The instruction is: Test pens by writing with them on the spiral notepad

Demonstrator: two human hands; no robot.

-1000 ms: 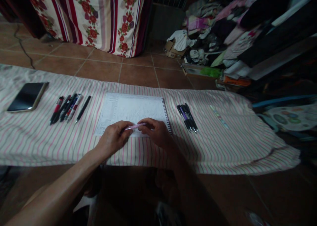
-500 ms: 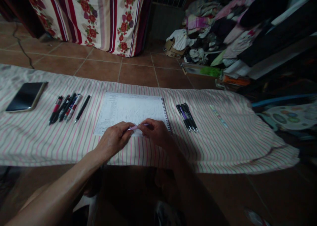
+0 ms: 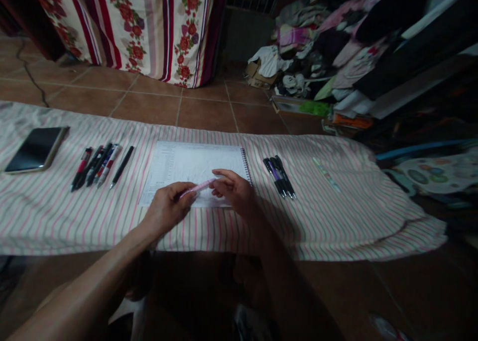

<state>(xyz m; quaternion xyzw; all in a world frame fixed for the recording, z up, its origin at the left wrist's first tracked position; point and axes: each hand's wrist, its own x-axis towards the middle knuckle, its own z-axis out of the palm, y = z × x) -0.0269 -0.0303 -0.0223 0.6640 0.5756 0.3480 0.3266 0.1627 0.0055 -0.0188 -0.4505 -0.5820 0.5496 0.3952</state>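
A pink pen [image 3: 202,185] slants over the lower part of a spiral-bound notebook [image 3: 201,157]. My left hand [image 3: 170,204] pinches the pen near its lower left end. At the pen's upper right end is my right hand [image 3: 237,191], its index finger stretched out and its fingers apart; whether a fingertip touches the pen I cannot tell. The page beneath bears printed lines and faint handwriting, too dim to read.
A striped cloth [image 3: 328,226] covers the table. Several pens [image 3: 97,164] and a dark tablet or phone [image 3: 35,149] lie left. More pens [image 3: 279,176] and a pale patterned stick [image 3: 326,174] lie right. Heaped clothes [image 3: 295,37] stand on the floor beyond.
My right hand's fingers have opened from their pinch on the pen and spread. More of the pen now shows, slanting up to the right from my left hand. The view has shifted slightly.
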